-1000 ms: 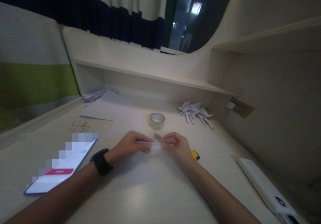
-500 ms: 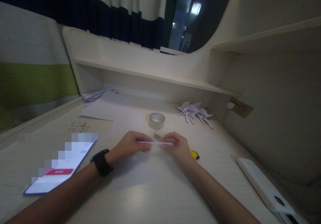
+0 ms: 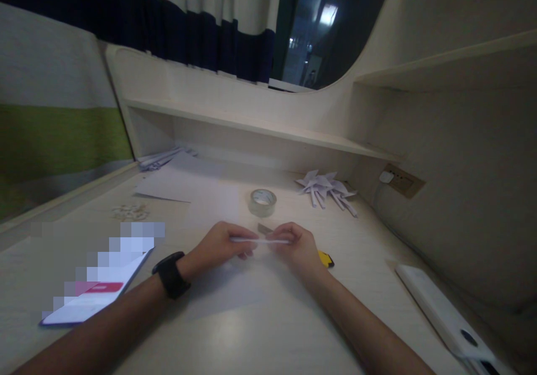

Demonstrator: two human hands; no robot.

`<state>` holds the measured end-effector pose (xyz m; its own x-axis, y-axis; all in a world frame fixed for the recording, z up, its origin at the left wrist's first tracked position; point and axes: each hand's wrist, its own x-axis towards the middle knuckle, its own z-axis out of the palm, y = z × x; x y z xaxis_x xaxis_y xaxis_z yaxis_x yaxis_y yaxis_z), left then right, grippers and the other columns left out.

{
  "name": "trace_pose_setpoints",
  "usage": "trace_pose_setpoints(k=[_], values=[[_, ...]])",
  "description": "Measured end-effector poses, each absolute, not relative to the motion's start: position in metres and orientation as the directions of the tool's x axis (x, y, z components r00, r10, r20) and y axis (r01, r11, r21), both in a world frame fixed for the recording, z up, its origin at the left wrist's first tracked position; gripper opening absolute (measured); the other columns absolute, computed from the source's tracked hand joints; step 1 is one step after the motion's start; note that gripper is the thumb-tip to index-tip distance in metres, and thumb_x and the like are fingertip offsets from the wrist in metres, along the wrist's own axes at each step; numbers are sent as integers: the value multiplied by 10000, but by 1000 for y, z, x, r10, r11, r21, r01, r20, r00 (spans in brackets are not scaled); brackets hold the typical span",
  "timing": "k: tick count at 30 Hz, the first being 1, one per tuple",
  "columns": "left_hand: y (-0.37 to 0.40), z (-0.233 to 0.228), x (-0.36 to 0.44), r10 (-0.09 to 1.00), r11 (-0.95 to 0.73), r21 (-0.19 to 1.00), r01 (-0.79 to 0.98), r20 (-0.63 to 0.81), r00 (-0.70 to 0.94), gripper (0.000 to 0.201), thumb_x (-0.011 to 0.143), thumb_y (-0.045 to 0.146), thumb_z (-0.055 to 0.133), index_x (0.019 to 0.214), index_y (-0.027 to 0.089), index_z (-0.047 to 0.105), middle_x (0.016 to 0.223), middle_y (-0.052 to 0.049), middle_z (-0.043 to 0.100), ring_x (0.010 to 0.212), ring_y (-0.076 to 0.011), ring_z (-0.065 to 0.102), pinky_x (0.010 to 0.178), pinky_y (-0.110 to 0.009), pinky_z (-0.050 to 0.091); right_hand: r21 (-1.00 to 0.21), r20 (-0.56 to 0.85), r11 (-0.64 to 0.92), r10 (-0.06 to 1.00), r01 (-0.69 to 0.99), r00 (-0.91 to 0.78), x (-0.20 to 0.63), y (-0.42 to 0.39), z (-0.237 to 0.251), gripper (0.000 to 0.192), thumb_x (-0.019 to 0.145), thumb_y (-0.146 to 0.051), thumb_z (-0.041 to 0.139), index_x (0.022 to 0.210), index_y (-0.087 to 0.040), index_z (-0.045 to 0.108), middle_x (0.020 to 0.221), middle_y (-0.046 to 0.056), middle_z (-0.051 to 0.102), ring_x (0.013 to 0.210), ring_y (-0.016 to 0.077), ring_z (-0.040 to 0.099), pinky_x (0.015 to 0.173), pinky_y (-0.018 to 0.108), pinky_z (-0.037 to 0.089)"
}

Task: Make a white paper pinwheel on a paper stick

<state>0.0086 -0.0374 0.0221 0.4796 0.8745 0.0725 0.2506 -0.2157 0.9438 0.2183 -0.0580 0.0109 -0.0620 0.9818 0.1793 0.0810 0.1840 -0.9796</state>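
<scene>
A thin white paper strip (image 3: 262, 242), perhaps rolled or folded, is stretched level between my two hands above the desk. My left hand (image 3: 226, 242) pinches its left part between thumb and fingers; a black watch sits on that wrist. On the other side my right hand (image 3: 297, 246) pinches the right part. Just beyond the right fingers lies a utility knife, its grey blade (image 3: 264, 228) showing on one side and its yellow end (image 3: 326, 259) on the other; the hand hides its middle. A roll of clear tape (image 3: 262, 202) stands farther back. Below my hands lies a white sheet (image 3: 229, 296).
White paper sheets (image 3: 180, 179) and paper sticks (image 3: 165, 158) lie back left, paper pinwheels (image 3: 321, 184) back right. Small pale pieces (image 3: 131, 212) rest above a lit tablet (image 3: 100, 288). A long white device (image 3: 436, 308) lies right, below a wall socket (image 3: 405, 180).
Both hands keep their grip on the paper strip. My left fingers have shifted very slightly; otherwise the scene looks the same.
</scene>
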Motion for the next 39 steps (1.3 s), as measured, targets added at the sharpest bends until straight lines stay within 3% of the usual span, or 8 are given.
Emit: trace_pose_setpoints(k=[12, 18, 22, 39], values=[[-38, 20, 10, 877, -205, 942, 267, 55, 478, 325, 774, 414, 645, 854, 112, 733, 651, -70, 703, 531, -152, 637, 502, -242, 519, -952, 268, 278, 959, 124, -93, 217, -63, 18, 248, 598, -256, 797, 760, -193, 621, 805, 54, 736, 773, 220, 696, 729, 340, 540], [-45, 20, 13, 855, -431, 824, 367, 243, 459, 238, 827, 346, 594, 845, 164, 747, 644, -32, 711, 554, -135, 652, 579, -224, 503, -857, 421, 454, 890, 244, -175, 219, -67, 17, 98, 745, -278, 695, 792, -202, 654, 905, 59, 716, 887, 204, 660, 830, 364, 501], [-47, 18, 14, 840, -475, 798, 372, 285, 462, 211, 831, 305, 587, 840, 163, 743, 668, -25, 717, 564, -131, 658, 577, -213, 493, -749, 533, 578, 816, 323, -224, 219, -66, 18, 57, 772, -241, 668, 720, -224, 652, 961, 51, 710, 1005, 202, 606, 913, 379, 450], [-53, 22, 17, 787, -563, 742, 365, 348, 509, 201, 852, 290, 576, 800, 181, 737, 669, -5, 711, 618, -125, 649, 632, -213, 460, -725, 525, 562, 825, 398, -209, 217, -66, 9, 50, 773, -221, 648, 724, -214, 642, 923, 53, 701, 909, 194, 637, 839, 341, 490]])
